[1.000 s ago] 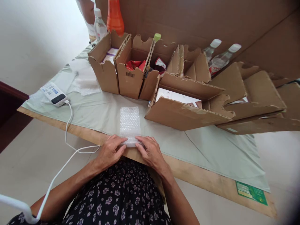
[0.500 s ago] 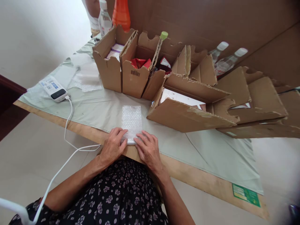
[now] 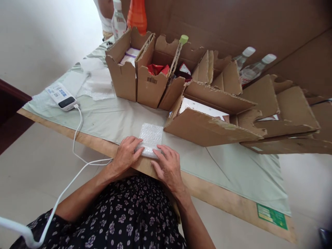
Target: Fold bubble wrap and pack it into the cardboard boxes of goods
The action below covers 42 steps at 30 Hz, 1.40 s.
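Head view: the bubble wrap (image 3: 151, 136) lies at the table's (image 3: 233, 204) near edge and is shorter than a second ago, its near end rolled over. Both hands have slid forward. The left hand (image 3: 126, 152) curls on the roll and the right hand (image 3: 168, 166) presses flat on it. A box (image 3: 207, 128) sits just beside it at 3 o'clock.

What I can't make out from here

The near end of the bubble wrap (image 3: 151, 137) lies under the fingers of my left grip (image 3: 127, 156) and right grip (image 3: 169, 166), so what it wraps, and whether my thumbs pinch it, is hidden. The tall box (image 3: 150, 90) covers most of the red packets (image 3: 157, 69); the flat box (image 3: 207, 131) covers most of a white card (image 3: 204, 110). The orange bottle (image 3: 137, 14) is cut by the top edge, the cable (image 3: 77, 128) by the left one. Print on the power bank (image 3: 62, 97) and green sticker (image 3: 271, 216) is too small to read.
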Tool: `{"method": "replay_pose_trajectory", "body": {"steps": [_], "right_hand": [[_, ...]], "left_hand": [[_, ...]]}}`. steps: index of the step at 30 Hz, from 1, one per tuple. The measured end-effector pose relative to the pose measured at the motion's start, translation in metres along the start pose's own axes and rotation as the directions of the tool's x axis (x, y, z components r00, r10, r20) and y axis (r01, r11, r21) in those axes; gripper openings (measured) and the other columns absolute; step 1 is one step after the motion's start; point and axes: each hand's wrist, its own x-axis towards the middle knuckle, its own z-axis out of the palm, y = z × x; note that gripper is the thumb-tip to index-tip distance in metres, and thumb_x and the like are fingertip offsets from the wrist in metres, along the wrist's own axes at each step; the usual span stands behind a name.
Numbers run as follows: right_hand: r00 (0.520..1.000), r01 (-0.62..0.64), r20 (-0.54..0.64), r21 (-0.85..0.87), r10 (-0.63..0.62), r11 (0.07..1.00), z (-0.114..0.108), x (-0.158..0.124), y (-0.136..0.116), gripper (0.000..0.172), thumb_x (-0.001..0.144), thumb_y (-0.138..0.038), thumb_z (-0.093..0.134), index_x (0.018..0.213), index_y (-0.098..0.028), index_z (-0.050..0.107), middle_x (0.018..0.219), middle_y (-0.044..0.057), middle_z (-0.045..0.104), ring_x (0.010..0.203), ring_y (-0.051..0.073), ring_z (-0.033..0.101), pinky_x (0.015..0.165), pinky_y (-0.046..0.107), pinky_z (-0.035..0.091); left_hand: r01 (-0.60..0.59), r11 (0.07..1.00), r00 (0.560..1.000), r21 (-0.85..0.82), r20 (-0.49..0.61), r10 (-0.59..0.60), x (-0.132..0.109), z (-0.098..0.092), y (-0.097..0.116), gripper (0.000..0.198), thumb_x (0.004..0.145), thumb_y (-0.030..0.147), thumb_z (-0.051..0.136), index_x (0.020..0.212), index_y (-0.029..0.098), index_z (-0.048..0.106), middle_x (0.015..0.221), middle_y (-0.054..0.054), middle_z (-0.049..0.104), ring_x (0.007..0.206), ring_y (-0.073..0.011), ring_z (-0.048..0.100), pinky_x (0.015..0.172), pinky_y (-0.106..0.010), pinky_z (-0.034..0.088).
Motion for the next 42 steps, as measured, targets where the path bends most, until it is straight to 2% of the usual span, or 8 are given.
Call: {"method": "replay_pose_trajectory", "body": {"steps": [8,15,19,24,27,31,38,42], "right_hand": [[0.998,-0.059,0.016,0.153,0.057,0.986,0.004,0.0,0.004,0.028,0.1,-0.024,0.058,0.126,-0.023,0.069,0.115,0.008,0.078,0.122,0.027,0.064,0.102,0.045,0.048],[0.994,-0.106,-0.006,0.011,0.106,0.994,0.011,0.013,0.006,0.04,0.099,-0.032,0.061,0.138,-0.024,0.063,0.142,0.014,0.064,0.129,0.031,0.058,0.105,0.048,0.045],[0.988,-0.156,0.022,0.048,0.155,0.987,0.02,0.022,0.013,0.032,0.099,-0.029,0.062,0.129,-0.023,0.069,0.129,0.012,0.073,0.122,0.03,0.061,0.102,0.047,0.045],[0.95,-0.296,-0.008,0.306,0.313,0.905,0.01,0.02,0.009,0.029,0.101,-0.034,0.058,0.124,-0.024,0.072,0.118,0.008,0.078,0.109,0.025,0.068,0.098,0.042,0.049],[0.949,-0.296,0.022,0.408,0.315,0.864,0.0,0.012,-0.003,0.028,0.101,-0.036,0.057,0.123,-0.026,0.073,0.113,0.006,0.079,0.104,0.024,0.07,0.096,0.041,0.051],[0.954,-0.283,0.039,0.443,0.297,0.851,-0.011,-0.002,-0.013,0.026,0.102,-0.039,0.057,0.118,-0.028,0.075,0.108,0.004,0.079,0.1,0.023,0.071,0.095,0.041,0.052],[0.887,-0.39,0.088,0.666,0.453,0.636,-0.028,-0.03,-0.001,0.062,0.095,-0.063,0.059,0.142,-0.022,0.057,0.137,0.015,0.067,0.117,0.027,0.069,0.098,0.042,0.057],[0.835,-0.453,0.216,0.792,0.505,0.41,-0.035,-0.04,0.001,0.052,0.09,-0.06,0.068,0.123,-0.02,0.068,0.109,0.011,0.078,0.092,0.023,0.075,0.079,0.033,0.062]], "left_hand": [[-0.099,0.988,0.994,-0.117,0.027,0.103,-0.014,-0.012,0.004,0.028,0.098,0.025,0.058,0.125,0.019,0.065,0.114,-0.01,0.072,0.108,-0.0262,0.065,0.099,-0.046,0.051],[0.043,0.999,0.998,0.019,-0.044,-0.042,0.018,0.002,-0.001,0.025,0.098,0.03,0.059,0.116,0.016,0.07,0.105,-0.011,0.074,0.101,-0.0275,0.065,0.094,-0.045,0.051],[0.137,0.974,0.975,-0.182,-0.15,-0.165,0.011,-0.005,0.009,0.026,0.097,0.033,0.06,0.116,0.017,0.069,0.11,-0.01,0.072,0.103,-0.0247,0.066,0.095,-0.042,0.053],[0.429,0.615,0.878,-0.662,0.147,-0.455,-0.013,-0.013,0.027,0.042,0.089,0.04,0.07,0.123,0.016,0.065,0.115,-0.011,0.074,0.101,-0.0216,0.071,0.092,-0.037,0.058],[0.496,0.338,0.838,-0.8,0.338,-0.429,-0.013,-0.007,0.038,0.054,0.08,0.043,0.079,0.124,0.015,0.064,0.121,-0.013,0.074,0.112,-0.0253,0.07,0.101,-0.042,0.055],[0.495,0.144,0.826,-0.857,0.412,-0.384,-0.004,-0.002,0.049,0.051,0.072,0.043,0.087,0.112,0.017,0.071,0.111,-0.009,0.077,0.11,-0.0241,0.069,0.104,-0.04,0.052],[0.532,0.047,0.798,-0.845,0.483,-0.36,-0.003,0.005,0.059,0.05,0.063,0.042,0.092,0.101,0.017,0.071,0.095,-0.005,0.076,0.091,-0.0211,0.069,0.089,-0.035,0.054],[0.55,0.128,0.813,-0.825,0.495,-0.308,-0.004,0.017,0.068,0.048,0.067,0.046,0.091,0.098,0.017,0.069,0.09,-0.004,0.074,0.084,-0.0198,0.067,0.082,-0.032,0.054]]}}
